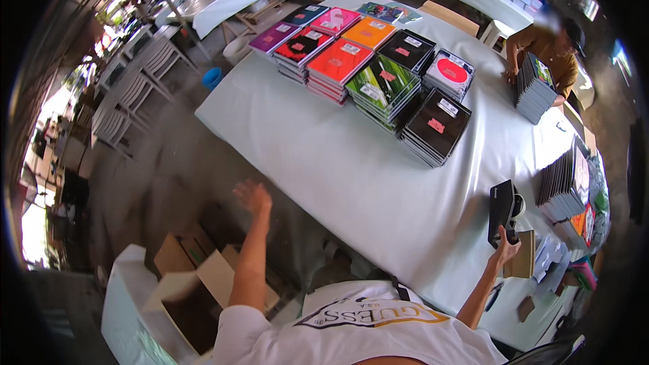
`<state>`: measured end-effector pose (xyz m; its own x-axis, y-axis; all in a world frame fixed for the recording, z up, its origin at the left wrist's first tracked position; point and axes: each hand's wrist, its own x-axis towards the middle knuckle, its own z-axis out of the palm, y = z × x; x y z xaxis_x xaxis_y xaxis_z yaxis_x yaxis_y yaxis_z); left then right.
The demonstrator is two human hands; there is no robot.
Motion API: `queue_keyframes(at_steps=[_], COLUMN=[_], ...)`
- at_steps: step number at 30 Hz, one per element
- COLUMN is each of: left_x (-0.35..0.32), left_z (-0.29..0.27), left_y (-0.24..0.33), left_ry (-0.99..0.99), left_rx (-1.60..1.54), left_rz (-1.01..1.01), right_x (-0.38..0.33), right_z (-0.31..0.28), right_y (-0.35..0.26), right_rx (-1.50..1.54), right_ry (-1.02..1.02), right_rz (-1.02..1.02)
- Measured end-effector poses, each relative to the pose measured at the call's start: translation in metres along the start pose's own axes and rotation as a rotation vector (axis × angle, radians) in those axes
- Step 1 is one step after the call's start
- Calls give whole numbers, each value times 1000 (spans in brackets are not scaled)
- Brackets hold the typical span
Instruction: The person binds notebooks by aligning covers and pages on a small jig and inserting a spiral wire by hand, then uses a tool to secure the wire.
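My right hand (506, 247) grips a black handheld device (501, 211) at the bench's (351, 176) near right corner; my left hand (252, 197) hangs open and empty off the left edge, above the cardboard boxes (196, 277). I'd keep the device steady and upright, I think.

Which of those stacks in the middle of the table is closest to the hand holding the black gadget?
The black-covered stack at the group's near right corner. It lies closest to the right hand; the green, orange and pink stacks lie farther up the table.
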<state>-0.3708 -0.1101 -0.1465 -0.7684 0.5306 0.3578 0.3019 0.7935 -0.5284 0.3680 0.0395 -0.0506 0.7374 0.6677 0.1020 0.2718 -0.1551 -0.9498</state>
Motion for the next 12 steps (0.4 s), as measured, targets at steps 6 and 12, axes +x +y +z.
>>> queue_keyframes(at_steps=[6,12], left_x=[77,85], left_z=[-42,-49], left_y=[0,36], left_ry=[-412,-387], left_rx=[-624,-789], left_rz=[198,339], right_x=[-36,-65], right_z=[1,28], right_y=[-5,50], right_rx=[-199,-267], right_ry=[152,204], right_rz=[-216,-125])
